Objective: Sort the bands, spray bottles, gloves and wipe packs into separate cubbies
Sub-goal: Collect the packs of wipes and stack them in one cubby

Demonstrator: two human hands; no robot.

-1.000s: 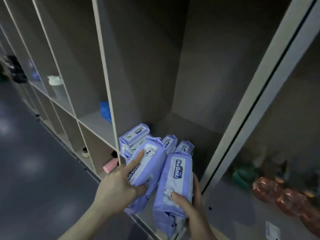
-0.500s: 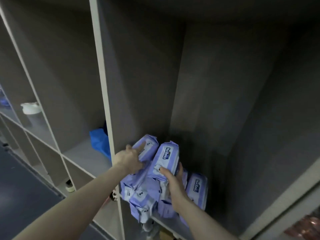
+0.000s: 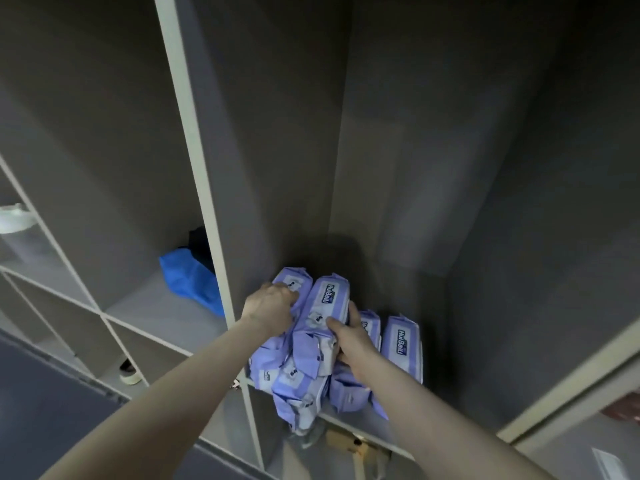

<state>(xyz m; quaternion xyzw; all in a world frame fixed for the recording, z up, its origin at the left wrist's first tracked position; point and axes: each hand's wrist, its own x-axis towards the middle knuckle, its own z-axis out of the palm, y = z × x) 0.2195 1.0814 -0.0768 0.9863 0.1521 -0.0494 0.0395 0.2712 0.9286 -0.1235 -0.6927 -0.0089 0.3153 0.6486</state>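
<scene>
Soft lavender plastic wipe packs (image 3: 313,355) lie heaped on the shelf floor of the grey cubby (image 3: 433,209); one more pack (image 3: 401,344) stands beside them. My left hand (image 3: 272,308) curls its fingers over the leftmost pack; my right hand (image 3: 349,336) grips the top pack, thumb in front. In the next cubby to the left lies a blue glove bundle (image 3: 188,278).

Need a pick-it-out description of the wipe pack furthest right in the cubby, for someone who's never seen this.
Find the tall grey cubby both arms reach into; purple wipe packs crowd its floor. The rightmost pack stands on edge, label facing out, just right of the right hand. Unlike the packs the left hand and right hand grip, no hand touches it, and nothing stands to its right.
</scene>
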